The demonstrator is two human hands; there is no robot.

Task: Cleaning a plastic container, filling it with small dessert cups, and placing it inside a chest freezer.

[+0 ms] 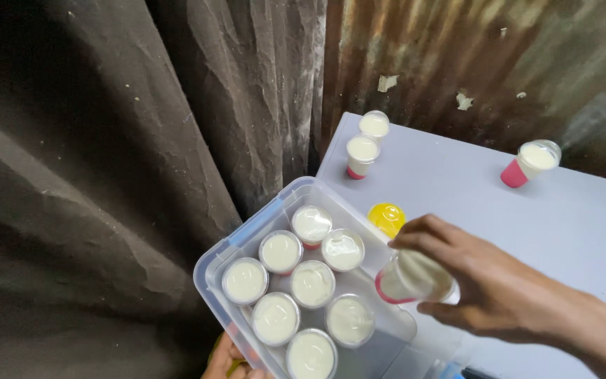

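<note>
Bottom centre, our left hand (pixel 227 361) grips the clear plastic tub (pixel 212 270) from beneath; our right hand (pixel 489 284), fingers curled, clutches a lidded cream cup (pixel 412 277) at its right edge.

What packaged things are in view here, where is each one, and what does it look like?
Clear plastic tub: left of the table, rectangular, blue clips.
Eight lidded cups: upright in the tub, round, creamy white.
Cup in right hand: tilted above the tub, white with pink base.
Three cups on the grey table: same kind.
Yellow round lid: beside the tub.

Pale table (pixel 527 210) bearing three lidded cups (pixel 362 155) and a yellow lid (pixel 386 216)
</note>
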